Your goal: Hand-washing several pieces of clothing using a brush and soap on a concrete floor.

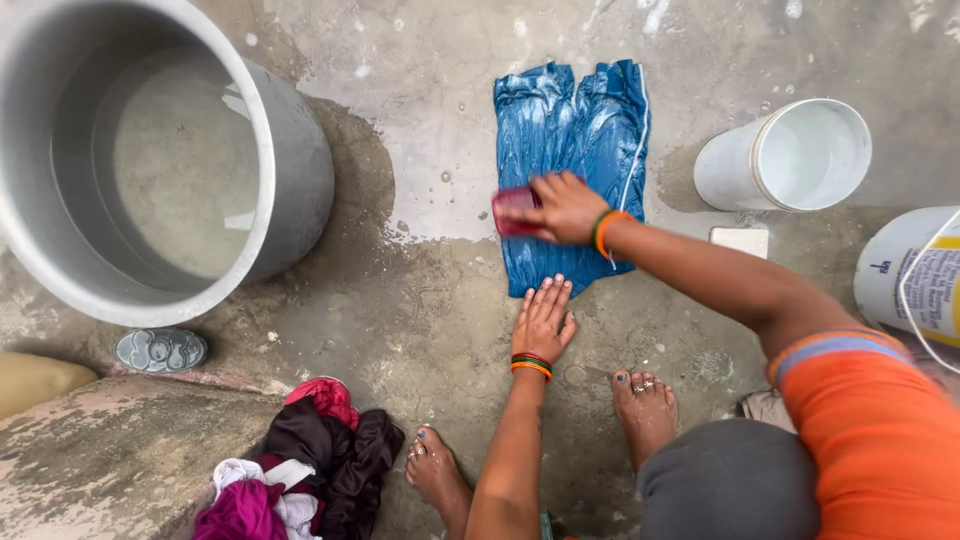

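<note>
Cut-off, blurred and covered parts around the blue cloth

Left of the cloth, the grey tub ran off the top and left edges; right of it, the labelled bucket was cut by the right edge. The red brush on the cloth was motion-blurred and half covered by the right hand.

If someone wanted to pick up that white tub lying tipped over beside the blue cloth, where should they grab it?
Best at the rim: the white tub lies on its side, open mouth toward the right, so fingers probably hook over the upper rim edge from the right. The rounded wall looks wide and likely wet, so harder to hold.
</note>
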